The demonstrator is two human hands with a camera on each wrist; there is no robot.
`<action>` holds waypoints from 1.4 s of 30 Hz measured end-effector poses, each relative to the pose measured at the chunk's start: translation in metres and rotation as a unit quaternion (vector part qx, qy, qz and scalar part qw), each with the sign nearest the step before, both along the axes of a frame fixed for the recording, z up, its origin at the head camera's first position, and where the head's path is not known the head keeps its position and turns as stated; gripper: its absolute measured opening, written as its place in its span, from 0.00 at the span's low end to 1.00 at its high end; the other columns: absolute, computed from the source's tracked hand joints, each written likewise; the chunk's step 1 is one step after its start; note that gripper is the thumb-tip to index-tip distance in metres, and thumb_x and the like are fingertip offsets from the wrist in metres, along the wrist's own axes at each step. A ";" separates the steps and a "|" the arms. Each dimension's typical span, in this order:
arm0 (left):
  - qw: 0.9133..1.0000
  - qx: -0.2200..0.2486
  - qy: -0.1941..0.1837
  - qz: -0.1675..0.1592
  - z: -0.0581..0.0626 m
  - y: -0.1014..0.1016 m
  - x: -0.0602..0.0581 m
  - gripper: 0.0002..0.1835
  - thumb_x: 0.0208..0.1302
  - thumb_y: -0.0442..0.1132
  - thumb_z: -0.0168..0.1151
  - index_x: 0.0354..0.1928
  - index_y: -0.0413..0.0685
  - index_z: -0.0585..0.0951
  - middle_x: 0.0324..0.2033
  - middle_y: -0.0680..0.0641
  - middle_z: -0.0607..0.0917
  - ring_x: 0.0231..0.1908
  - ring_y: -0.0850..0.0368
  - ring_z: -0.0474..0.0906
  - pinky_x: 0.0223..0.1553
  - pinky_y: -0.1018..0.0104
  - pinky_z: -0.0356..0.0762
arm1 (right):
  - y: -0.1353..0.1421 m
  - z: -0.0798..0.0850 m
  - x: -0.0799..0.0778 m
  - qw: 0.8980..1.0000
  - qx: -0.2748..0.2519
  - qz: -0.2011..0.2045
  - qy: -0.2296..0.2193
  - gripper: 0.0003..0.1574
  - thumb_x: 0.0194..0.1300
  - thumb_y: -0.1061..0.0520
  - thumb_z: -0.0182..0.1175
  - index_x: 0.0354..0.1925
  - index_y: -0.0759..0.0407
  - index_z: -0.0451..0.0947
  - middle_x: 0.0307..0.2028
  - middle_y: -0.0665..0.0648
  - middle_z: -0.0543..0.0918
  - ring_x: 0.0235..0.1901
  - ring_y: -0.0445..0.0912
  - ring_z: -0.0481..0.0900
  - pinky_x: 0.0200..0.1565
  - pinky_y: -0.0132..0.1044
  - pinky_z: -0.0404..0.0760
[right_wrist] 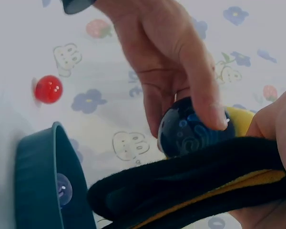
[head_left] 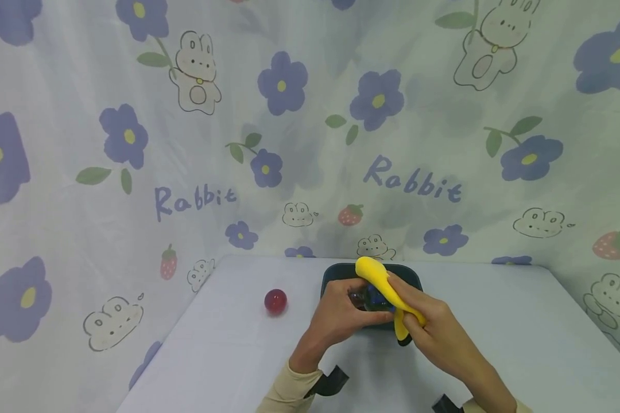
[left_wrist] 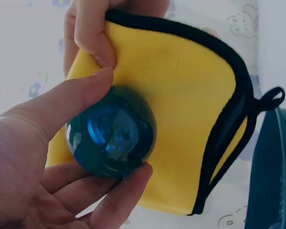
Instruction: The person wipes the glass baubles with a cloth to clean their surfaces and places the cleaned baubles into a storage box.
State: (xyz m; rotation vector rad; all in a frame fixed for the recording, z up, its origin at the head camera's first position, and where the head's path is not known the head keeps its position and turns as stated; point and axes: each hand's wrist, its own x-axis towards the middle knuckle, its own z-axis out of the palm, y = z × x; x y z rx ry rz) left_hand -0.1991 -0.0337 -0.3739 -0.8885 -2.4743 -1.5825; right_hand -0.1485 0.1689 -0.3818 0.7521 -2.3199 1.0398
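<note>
Between the thumb and fingers of my left hand (head_left: 336,312) is a glossy blue glass ball (left_wrist: 112,136), held above the dark teal bin. My right hand (head_left: 439,327) grips a yellow cloth (left_wrist: 176,105) with black edging and a small black loop. In the left wrist view the cloth lies directly behind the ball and looks to touch it. The cloth's black edge (right_wrist: 181,186) fills the lower part of the right wrist view and hides part of the ball. Part of the right hand's fingers is hidden by the cloth.
The teal bin (right_wrist: 35,176) stands on the white table under the hands, with a clear purplish ball (right_wrist: 64,190) inside. A red ball (head_left: 275,302) rests on the table left of the bin. Behind hangs a curtain (head_left: 310,143) printed with flowers and rabbits.
</note>
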 end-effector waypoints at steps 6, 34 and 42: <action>1.000 -0.012 0.008 -0.001 0.003 0.001 0.003 0.26 0.48 0.56 0.77 0.52 0.63 0.83 0.44 0.61 0.87 0.36 0.67 0.79 0.39 0.71 0.83 | 0.004 0.000 -0.005 0.999 0.006 0.005 -0.034 0.43 0.63 0.74 0.54 0.73 0.50 0.62 0.68 0.61 0.72 0.41 0.42 0.78 0.34 0.24 0.81; 0.992 0.130 0.003 -0.001 0.003 0.004 -0.003 0.30 0.48 0.46 0.79 0.56 0.59 0.83 0.50 0.51 0.87 0.46 0.60 0.85 0.39 0.66 0.87 | 0.006 0.006 -0.008 0.982 -0.076 0.030 -0.173 0.33 0.73 0.62 0.51 0.73 0.62 0.58 0.31 0.55 0.76 0.24 0.38 0.73 0.24 0.31 0.78; 0.991 0.134 0.003 0.030 0.001 0.006 -0.004 0.30 0.47 0.49 0.79 0.56 0.62 0.82 0.47 0.54 0.87 0.45 0.60 0.83 0.40 0.66 0.87 | 0.005 0.007 -0.003 0.980 -0.081 0.024 -0.180 0.33 0.72 0.62 0.52 0.73 0.62 0.59 0.32 0.55 0.78 0.22 0.38 0.71 0.23 0.30 0.77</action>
